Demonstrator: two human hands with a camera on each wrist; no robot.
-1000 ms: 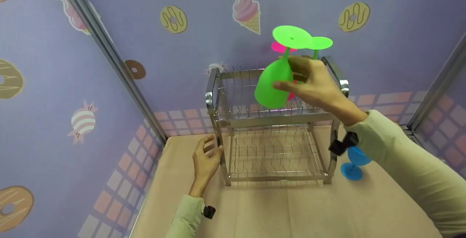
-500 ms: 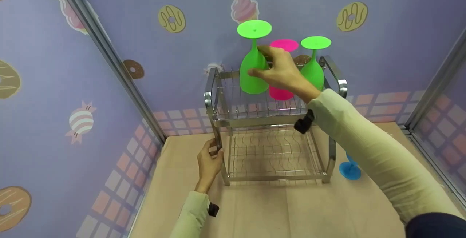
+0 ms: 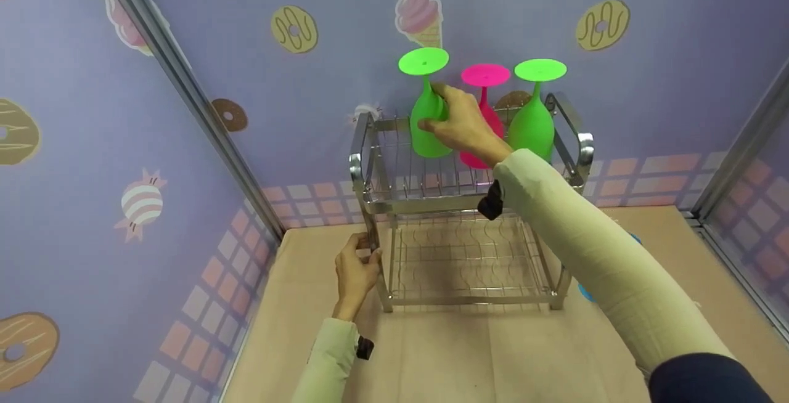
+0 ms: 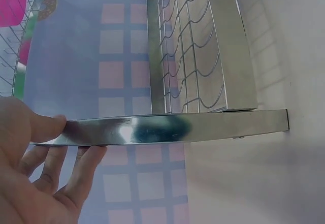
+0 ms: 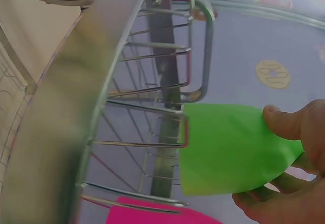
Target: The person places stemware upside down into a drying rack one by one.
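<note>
Right hand (image 3: 462, 124) pinches upended green glass (image 3: 422, 110) at top of rack (image 3: 431, 206), left hand (image 3: 356, 276) grips its post (image 4: 152, 128); pink glass (image 3: 489, 118), second green glass (image 3: 532, 124) already upended there, blue piece (image 3: 585, 293) right of rack apparently remaining.

Soft light, faint shadows, glare on rack post (image 4: 162, 128)

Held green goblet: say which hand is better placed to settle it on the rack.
Probably the right hand: it grips the upturned goblet at the rack's top tier, while the left hand holds a side post.
</note>
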